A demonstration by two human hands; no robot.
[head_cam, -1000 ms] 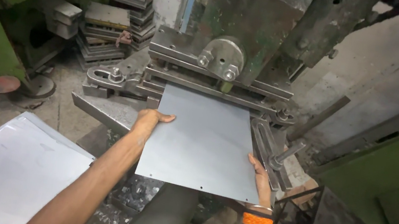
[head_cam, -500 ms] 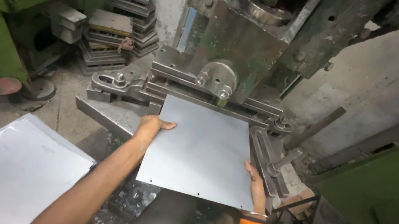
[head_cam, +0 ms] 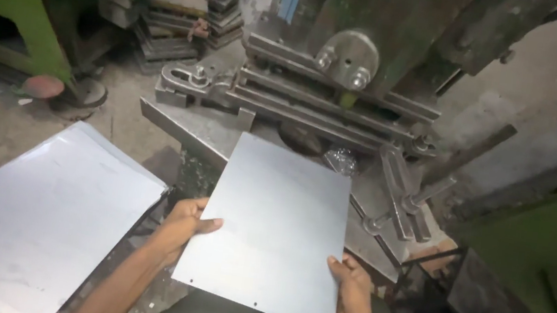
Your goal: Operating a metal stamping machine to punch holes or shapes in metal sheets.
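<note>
Fingers of both hands mostly hidden under the metal sheet (head_cam: 274,229); only thumbs show on top. Left hand (head_cam: 183,226) clamps its left edge, right hand (head_cam: 350,294) its lower right edge, sheet clear of the press (head_cam: 345,66).

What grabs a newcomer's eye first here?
The flat grey metal sheet in the centre, held at its edges by the left hand and right hand. Right behind it stands the heavy green press with its bolted steel tooling. At lower left lies a stack of larger shiny sheets.

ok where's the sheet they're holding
Head view, centre: the sheet is held between the left hand and right hand, just in front of the press.
</note>
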